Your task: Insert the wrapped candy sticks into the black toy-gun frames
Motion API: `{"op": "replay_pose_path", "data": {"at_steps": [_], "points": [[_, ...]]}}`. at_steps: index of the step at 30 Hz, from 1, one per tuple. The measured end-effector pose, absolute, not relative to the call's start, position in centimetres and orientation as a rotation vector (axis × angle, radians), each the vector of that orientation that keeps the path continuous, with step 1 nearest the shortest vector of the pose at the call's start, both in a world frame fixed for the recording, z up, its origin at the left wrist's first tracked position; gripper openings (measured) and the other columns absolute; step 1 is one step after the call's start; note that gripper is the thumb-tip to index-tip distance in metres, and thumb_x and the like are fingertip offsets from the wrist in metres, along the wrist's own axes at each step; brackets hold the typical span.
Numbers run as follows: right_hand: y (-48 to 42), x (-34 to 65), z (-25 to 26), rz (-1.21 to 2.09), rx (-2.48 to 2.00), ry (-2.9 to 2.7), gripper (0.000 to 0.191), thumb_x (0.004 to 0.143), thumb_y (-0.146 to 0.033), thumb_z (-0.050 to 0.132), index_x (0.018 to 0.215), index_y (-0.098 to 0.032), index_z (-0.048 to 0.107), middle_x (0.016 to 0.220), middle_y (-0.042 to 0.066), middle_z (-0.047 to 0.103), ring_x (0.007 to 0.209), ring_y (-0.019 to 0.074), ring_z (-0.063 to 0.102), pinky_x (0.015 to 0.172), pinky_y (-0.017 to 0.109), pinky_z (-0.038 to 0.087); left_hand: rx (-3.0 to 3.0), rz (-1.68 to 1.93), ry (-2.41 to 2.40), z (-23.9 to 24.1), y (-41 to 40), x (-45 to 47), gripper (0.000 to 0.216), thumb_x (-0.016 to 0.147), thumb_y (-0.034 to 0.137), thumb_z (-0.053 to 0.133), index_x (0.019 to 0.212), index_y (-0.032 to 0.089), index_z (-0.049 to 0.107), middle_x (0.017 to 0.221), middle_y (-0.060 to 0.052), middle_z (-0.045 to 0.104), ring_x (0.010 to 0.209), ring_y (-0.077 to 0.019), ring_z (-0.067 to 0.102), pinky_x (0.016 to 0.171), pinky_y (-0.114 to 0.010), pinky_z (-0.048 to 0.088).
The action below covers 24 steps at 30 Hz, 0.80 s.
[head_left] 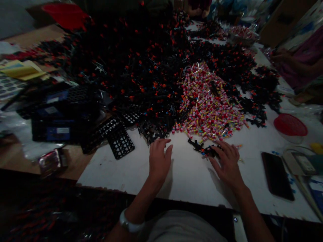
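My left hand (159,157) rests over the white tabletop at the near edge of a pile of small black toy guns (153,129). Its fingers are stretched forward with the thumb apart, and nothing shows in it. To the right, my right hand (228,162) has its thumb and fingers around one end of a black toy gun (198,145) with small blue and orange bits. Part of that toy gun is hidden under the fingers. Just beyond lies a heap of small pink, white and yellow wrapped pieces (207,104).
Black perforated trays (121,143) and dark packages (59,132) lie at left. On the right are a phone (277,176), a red mesh basket (290,124) and a device with a display (302,163). A red tub (65,15) stands far left. Other people sit at the back and right.
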State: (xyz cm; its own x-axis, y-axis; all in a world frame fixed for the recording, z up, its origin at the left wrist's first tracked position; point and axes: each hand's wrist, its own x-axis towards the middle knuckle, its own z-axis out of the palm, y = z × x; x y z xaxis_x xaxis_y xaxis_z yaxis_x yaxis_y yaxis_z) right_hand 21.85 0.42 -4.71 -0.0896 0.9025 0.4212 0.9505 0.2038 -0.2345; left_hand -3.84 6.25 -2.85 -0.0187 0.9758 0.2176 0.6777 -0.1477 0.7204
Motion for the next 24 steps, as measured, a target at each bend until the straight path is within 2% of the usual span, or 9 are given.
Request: {"op": "replay_pose_path", "data": {"at_steps": [4, 6, 11, 14, 17, 20, 24], "points": [[3.8, 19.0, -5.2, -0.081, -1.788, -1.98, 0.036, 0.086, -0.013, 0.046, 0.119, -0.021, 0.057, 0.123, 0.01, 0.058, 0.115, 0.0235, 0.048, 0.098, 0.043, 0.035, 2.281, 0.662, 1.412, -3.1, 7.1, 0.3, 0.04, 0.085, 0.012, 0.045, 0.122, 0.025, 0.054, 0.128, -0.008, 0.054, 0.113, -0.0242, 0.046, 0.096, -0.043, 0.04], [5.0, 18.5, -5.7, 0.004, -1.799, -1.967, 0.034, 0.085, -0.01, 0.044, 0.114, -0.018, 0.061, 0.117, 0.012, 0.06, 0.11, 0.0237, 0.051, 0.094, 0.042, 0.039, 2.445, 0.48, 1.244, -3.2, 7.3, 1.7, 0.044, 0.085, 0.011, 0.045, 0.125, 0.027, 0.051, 0.133, -0.007, 0.051, 0.115, -0.0252, 0.044, 0.092, -0.044, 0.04], [5.0, 20.9, -6.3, 0.217, -1.692, -1.886, 0.017, 0.087, -0.024, 0.05, 0.091, -0.017, 0.064, 0.103, 0.011, 0.061, 0.099, 0.0222, 0.056, 0.089, 0.039, 0.045, 2.476, 0.331, 1.279, -3.5, 7.2, 0.7, 0.031, 0.082, 0.024, 0.058, 0.113, 0.024, 0.058, 0.11, -0.009, 0.06, 0.105, -0.0271, 0.047, 0.086, -0.042, 0.039], [4.7, 21.4, -5.7, 0.227, -1.73, -1.892, 0.018, 0.088, -0.03, 0.051, 0.093, -0.017, 0.062, 0.102, 0.01, 0.059, 0.095, 0.0217, 0.056, 0.085, 0.038, 0.046, 2.422, 0.332, 1.385, -3.7, 7.2, -1.3, 0.036, 0.079, 0.022, 0.062, 0.114, 0.022, 0.056, 0.105, -0.009, 0.059, 0.1, -0.027, 0.048, 0.085, -0.041, 0.038], [5.3, 20.6, -5.0, 0.072, -2.004, -1.854, 0.026, 0.085, -0.037, 0.056, 0.096, -0.014, 0.059, 0.094, 0.011, 0.061, 0.091, 0.0252, 0.056, 0.08, 0.041, 0.043, 2.343, 0.343, 1.483, -3.7, 7.3, -2.4, 0.045, 0.074, 0.024, 0.068, 0.117, 0.018, 0.053, 0.102, -0.011, 0.059, 0.098, -0.0274, 0.048, 0.086, -0.041, 0.038], [6.2, 19.8, -4.7, -0.096, -2.247, -1.821, 0.024, 0.084, -0.035, 0.058, 0.092, -0.013, 0.058, 0.091, 0.013, 0.062, 0.09, 0.0281, 0.055, 0.079, 0.044, 0.039, 2.286, 0.337, 1.522, -3.5, 7.2, -2.4, 0.037, 0.07, 0.027, 0.073, 0.102, 0.016, 0.058, 0.098, -0.01, 0.058, 0.097, -0.0277, 0.049, 0.086, -0.041, 0.039], [6.4, 19.2, -4.3, -0.007, -2.083, -1.837, 0.013, 0.087, -0.026, 0.051, 0.088, -0.015, 0.057, 0.092, 0.012, 0.063, 0.092, 0.0262, 0.055, 0.084, 0.045, 0.036, 1.995, 0.505, 1.633, -3.2, 6.9, -2.3, 0.022, 0.069, 0.019, 0.071, 0.087, 0.019, 0.058, 0.093, -0.005, 0.054, 0.09, -0.0221, 0.052, 0.079, -0.035, 0.041]]}}
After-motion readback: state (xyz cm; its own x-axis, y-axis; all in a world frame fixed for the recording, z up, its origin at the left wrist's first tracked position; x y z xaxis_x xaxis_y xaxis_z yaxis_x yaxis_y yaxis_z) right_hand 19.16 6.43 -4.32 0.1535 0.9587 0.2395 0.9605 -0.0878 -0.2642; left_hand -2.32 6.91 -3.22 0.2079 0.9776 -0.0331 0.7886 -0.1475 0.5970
